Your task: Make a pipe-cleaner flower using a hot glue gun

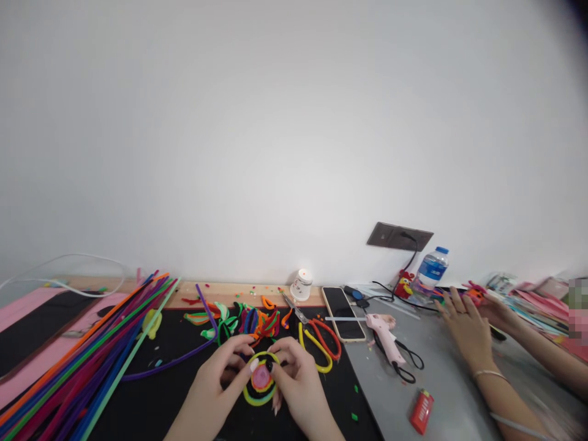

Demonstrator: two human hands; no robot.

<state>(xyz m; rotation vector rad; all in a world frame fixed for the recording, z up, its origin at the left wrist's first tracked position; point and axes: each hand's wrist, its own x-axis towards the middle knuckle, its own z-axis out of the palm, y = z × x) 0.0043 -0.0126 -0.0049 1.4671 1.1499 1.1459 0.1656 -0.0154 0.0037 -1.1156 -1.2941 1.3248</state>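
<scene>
Between my two hands is a round pipe-cleaner piece [258,399], with a yellow-green outer ring, a dark band inside it and a pink and orange centre. My left hand [219,378] pinches its left side, thumb over the front. On the opposite side my right hand [299,381] grips the rim with thumb and fingers, and the thumb bears a dark nail. Just beyond the hands lies a heap of bent pipe cleaners [263,323] in orange, green and purple. Scissors with red and yellow handles [316,335] rest close to my right hand.
Long pipe cleaners [98,352] cover the left side. A paper cup [301,285], phone [344,313], pink glue gun [388,344] and red lighter [421,411] stand or lie to the right. Another person's hands [466,324] work near a water bottle [432,268]. A wall rises behind.
</scene>
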